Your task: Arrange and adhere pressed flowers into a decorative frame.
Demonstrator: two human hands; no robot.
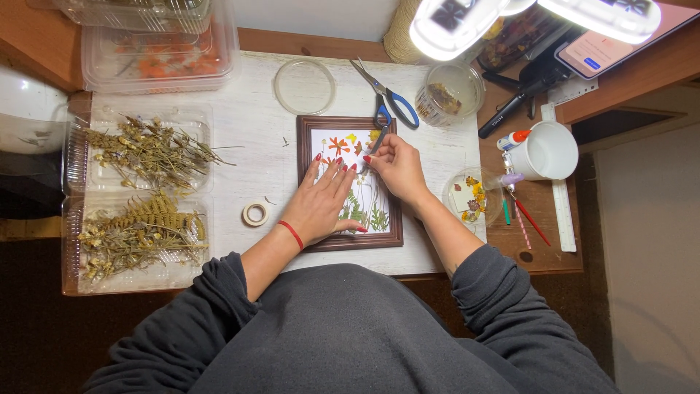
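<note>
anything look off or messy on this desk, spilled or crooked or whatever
Nothing looks spilled or broken. The brown picture frame sits slightly askew to the white board, pinned flat by the left hand. A few dried bits lie loose on the board beside the frame.

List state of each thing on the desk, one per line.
left hand: flat on the frame
right hand: pinching tweezers
tweezers: tips on the flowers
picture frame: lying flat, pressed flowers inside
scissors: closed, lying loose
tape roll: flat, untouched
white mug: upright
round lid: off, lying flat
</note>
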